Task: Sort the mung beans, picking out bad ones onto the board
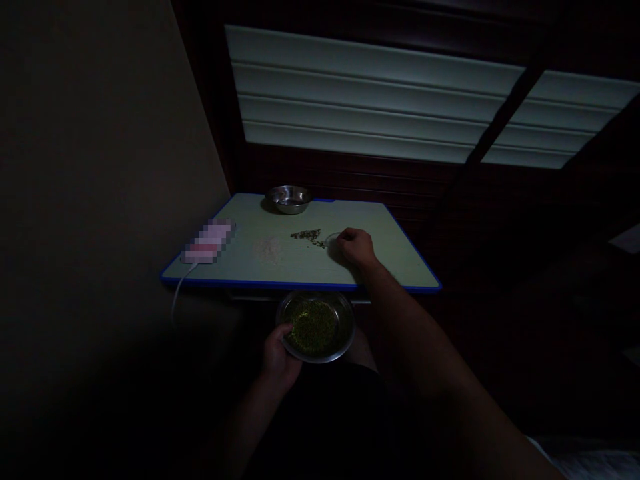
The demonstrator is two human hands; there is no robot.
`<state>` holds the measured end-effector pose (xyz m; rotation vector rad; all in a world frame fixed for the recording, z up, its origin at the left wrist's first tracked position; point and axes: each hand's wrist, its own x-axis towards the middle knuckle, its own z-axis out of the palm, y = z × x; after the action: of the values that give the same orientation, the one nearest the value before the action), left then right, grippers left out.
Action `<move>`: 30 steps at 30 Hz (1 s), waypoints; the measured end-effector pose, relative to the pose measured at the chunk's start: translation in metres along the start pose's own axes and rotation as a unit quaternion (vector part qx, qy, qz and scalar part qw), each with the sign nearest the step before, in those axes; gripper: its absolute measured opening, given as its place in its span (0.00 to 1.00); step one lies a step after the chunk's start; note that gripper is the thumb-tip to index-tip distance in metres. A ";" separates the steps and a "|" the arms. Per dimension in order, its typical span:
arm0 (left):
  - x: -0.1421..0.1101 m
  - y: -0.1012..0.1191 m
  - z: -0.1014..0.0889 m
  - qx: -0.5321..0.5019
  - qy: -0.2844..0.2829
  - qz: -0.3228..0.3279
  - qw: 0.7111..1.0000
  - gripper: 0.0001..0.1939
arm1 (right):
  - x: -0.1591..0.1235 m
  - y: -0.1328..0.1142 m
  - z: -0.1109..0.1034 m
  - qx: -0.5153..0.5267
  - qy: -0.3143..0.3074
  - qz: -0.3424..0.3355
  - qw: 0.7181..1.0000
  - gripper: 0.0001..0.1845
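Note:
My left hand (281, 357) grips the near-left rim of a steel bowl (345, 340), its thumb over the edge. Small green beans (313, 327) cover much of the bowl's bottom. The bowl is held just below the front edge of the table (240, 267). Over the tabletop, my right hand (356, 247) is closed on a small, clear thing with a pale curved edge (330, 238), mostly hidden by the fingers. Right by its tip lies a scattered patch of dark beans (307, 235). Left of that patch spreads a pile of whitish grains (269, 249).
A second steel bowl (289, 200) stands at the table's back edge. At the left lies a blurred-out phone (207, 241) with a white cable (176, 297) hanging over the edge. A wall (110, 133) borders the left; dark wooden panels with pale slats (360, 100) rise behind.

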<state>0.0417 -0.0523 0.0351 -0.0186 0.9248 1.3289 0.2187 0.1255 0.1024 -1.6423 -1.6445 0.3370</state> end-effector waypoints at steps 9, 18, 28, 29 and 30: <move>0.000 0.000 0.000 0.000 -0.006 0.008 1.000 0.21 | -0.001 -0.001 0.000 0.015 0.009 -0.006 1.000 0.11; 0.001 0.000 -0.001 -0.005 0.001 0.004 1.000 0.21 | 0.001 0.001 0.002 0.014 -0.012 -0.015 1.000 0.10; 0.000 0.000 0.001 0.004 0.014 0.003 1.000 0.18 | -0.001 -0.001 0.001 -0.010 -0.004 -0.008 1.000 0.11; 0.000 0.000 0.001 0.003 0.012 0.005 1.000 0.18 | -0.001 0.000 0.001 -0.008 -0.003 -0.007 1.000 0.11; -0.001 0.000 0.002 0.002 0.011 0.006 1.000 0.18 | 0.000 0.000 0.002 -0.005 -0.004 -0.008 1.000 0.11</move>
<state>0.0429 -0.0519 0.0365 -0.0233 0.9473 1.3405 0.2178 0.1257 0.1010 -1.6362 -1.6686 0.3278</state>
